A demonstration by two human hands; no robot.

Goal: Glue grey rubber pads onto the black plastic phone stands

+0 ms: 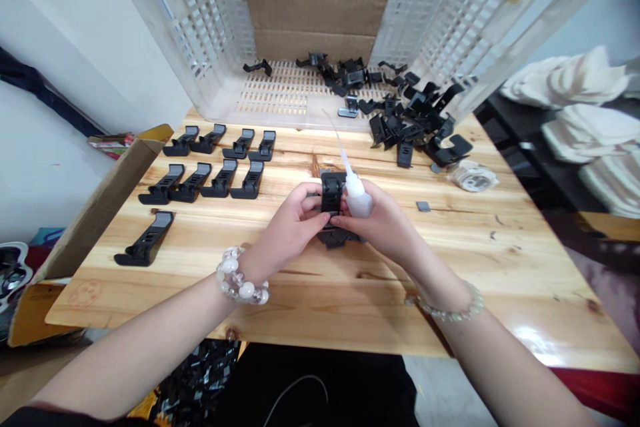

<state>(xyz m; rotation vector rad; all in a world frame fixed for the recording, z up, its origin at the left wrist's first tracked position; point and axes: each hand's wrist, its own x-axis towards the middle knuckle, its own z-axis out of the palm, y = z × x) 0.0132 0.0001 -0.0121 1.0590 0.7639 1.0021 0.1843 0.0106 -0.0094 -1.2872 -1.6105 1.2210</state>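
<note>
From here: left grip [301, 219] and right grip [380, 219] both pinch the black bracket [331, 193], between them over the surface [320, 323]; right also cradles the white bottle [358, 200] (nozzle [346, 159] aimed away). I'd press evenly, nozzle clear of the basket [295, 119].
</note>
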